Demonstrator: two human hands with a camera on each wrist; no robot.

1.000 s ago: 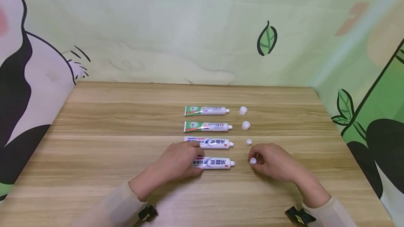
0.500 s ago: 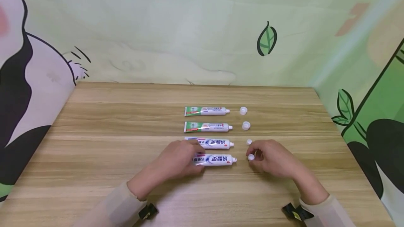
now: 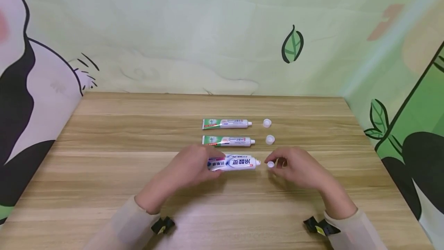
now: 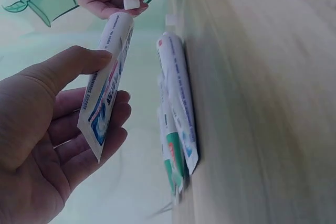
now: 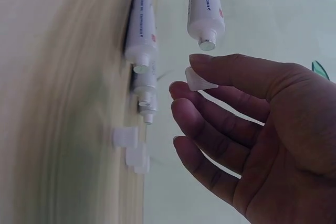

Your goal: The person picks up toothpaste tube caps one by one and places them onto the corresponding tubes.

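Note:
My left hand [image 3: 194, 165] grips a white and blue toothpaste tube [image 3: 239, 163] between thumb and fingers, raised off the table as the left wrist view shows. Its uncapped nozzle [image 5: 207, 42] points right. Between thumb and fingertip my right hand [image 3: 298, 167] pinches a small white cap [image 5: 199, 80], a short gap away from that nozzle. Under the held tube in the head view, and mostly covered by it, lies another white and blue toothpaste tube [image 5: 142, 35], nozzle bare.
Two green and white toothpaste tubes [image 3: 227, 124] lie farther back on the wooden table [image 3: 138, 126], uncapped. White caps [image 3: 270, 139] stand on the tabletop to the right of the tubes. A printed cloth wall [image 3: 173, 49] rises behind the table.
The left hand has lifted the front toothpaste tube off the table and moved it away from me. The right hand has carried the cap leftward and back, nearer the nozzle.

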